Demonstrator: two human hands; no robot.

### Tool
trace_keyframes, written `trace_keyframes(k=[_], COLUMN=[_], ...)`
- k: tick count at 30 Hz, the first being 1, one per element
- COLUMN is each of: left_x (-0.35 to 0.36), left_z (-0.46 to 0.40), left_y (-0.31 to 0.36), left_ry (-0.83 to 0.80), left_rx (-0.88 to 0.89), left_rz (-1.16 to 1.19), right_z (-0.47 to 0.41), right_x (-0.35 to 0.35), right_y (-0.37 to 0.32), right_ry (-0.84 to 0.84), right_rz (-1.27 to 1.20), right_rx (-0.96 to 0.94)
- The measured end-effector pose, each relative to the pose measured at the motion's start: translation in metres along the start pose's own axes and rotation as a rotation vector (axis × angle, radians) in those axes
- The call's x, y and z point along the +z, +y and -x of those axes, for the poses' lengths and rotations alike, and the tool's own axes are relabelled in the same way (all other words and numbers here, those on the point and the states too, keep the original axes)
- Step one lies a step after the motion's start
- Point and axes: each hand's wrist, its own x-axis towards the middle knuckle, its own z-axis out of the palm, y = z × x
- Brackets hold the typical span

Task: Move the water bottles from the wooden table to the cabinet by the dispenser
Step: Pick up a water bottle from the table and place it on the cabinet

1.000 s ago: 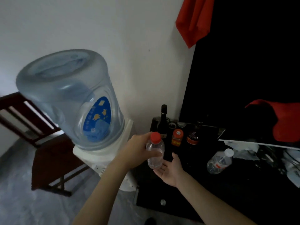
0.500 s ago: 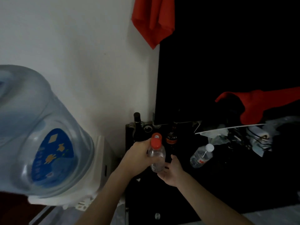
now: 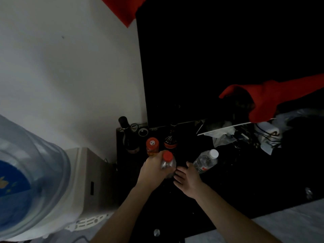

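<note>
Two hands at the black cabinet (image 3: pixel 219 195): my left hand (image 3: pixel 153 170) grips the red-capped water bottle (image 3: pixel 168 163) just above the top, my right hand (image 3: pixel 188 179) lies relaxed beside it, so I should lower it upright, clear of the lying bottle (image 3: pixel 206 161).

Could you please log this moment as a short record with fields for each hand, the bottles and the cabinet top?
left hand: left hand grips the red-capped bottle upright, over the black cabinet
right hand: right hand open, fingers straight, beside the held bottle
bottle already placed: white-capped bottle lies on its side on the cabinet
other items: dark wine bottle, orange-lidded jar, tape rolls near the wall
dispenser: water dispenser stands left of the cabinet
</note>
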Motion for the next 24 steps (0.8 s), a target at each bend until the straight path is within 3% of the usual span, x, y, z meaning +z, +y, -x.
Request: trace_keyframes(k=[6,8,11,15,21,24], left_x=[0.014,0.018,0.024,0.031,0.043,0.037], left_z=[-0.003,-0.001,0.003,0.003,0.001,0.001], left_y=[-0.004,-0.008,-0.015,-0.018,-0.022,-0.025], left_ry=[-0.003,-0.025,-0.072,-0.052,0.009,-0.082], left_rx=[-0.018,-0.019,-0.001,0.028,-0.004,-0.076], left_rz=[0.004,0.017,0.027,0.052,0.106,-0.015], right_z=[0.005,0.009,0.020,0.035,0.044,0.049], right_x=[0.003,0.007,0.009,0.014,0.018,0.015], right_y=[-0.005,-0.009,-0.018,-0.028,-0.036,-0.040], right_ry=[0.013,0.061,0.097,0.080,0.183,0.220], right_rz=[0.219,0.460,1.019,1.509,1.992,2.112], right_rx=[-0.100,-0.238,-0.536,-0.824,-1.057,-1.071])
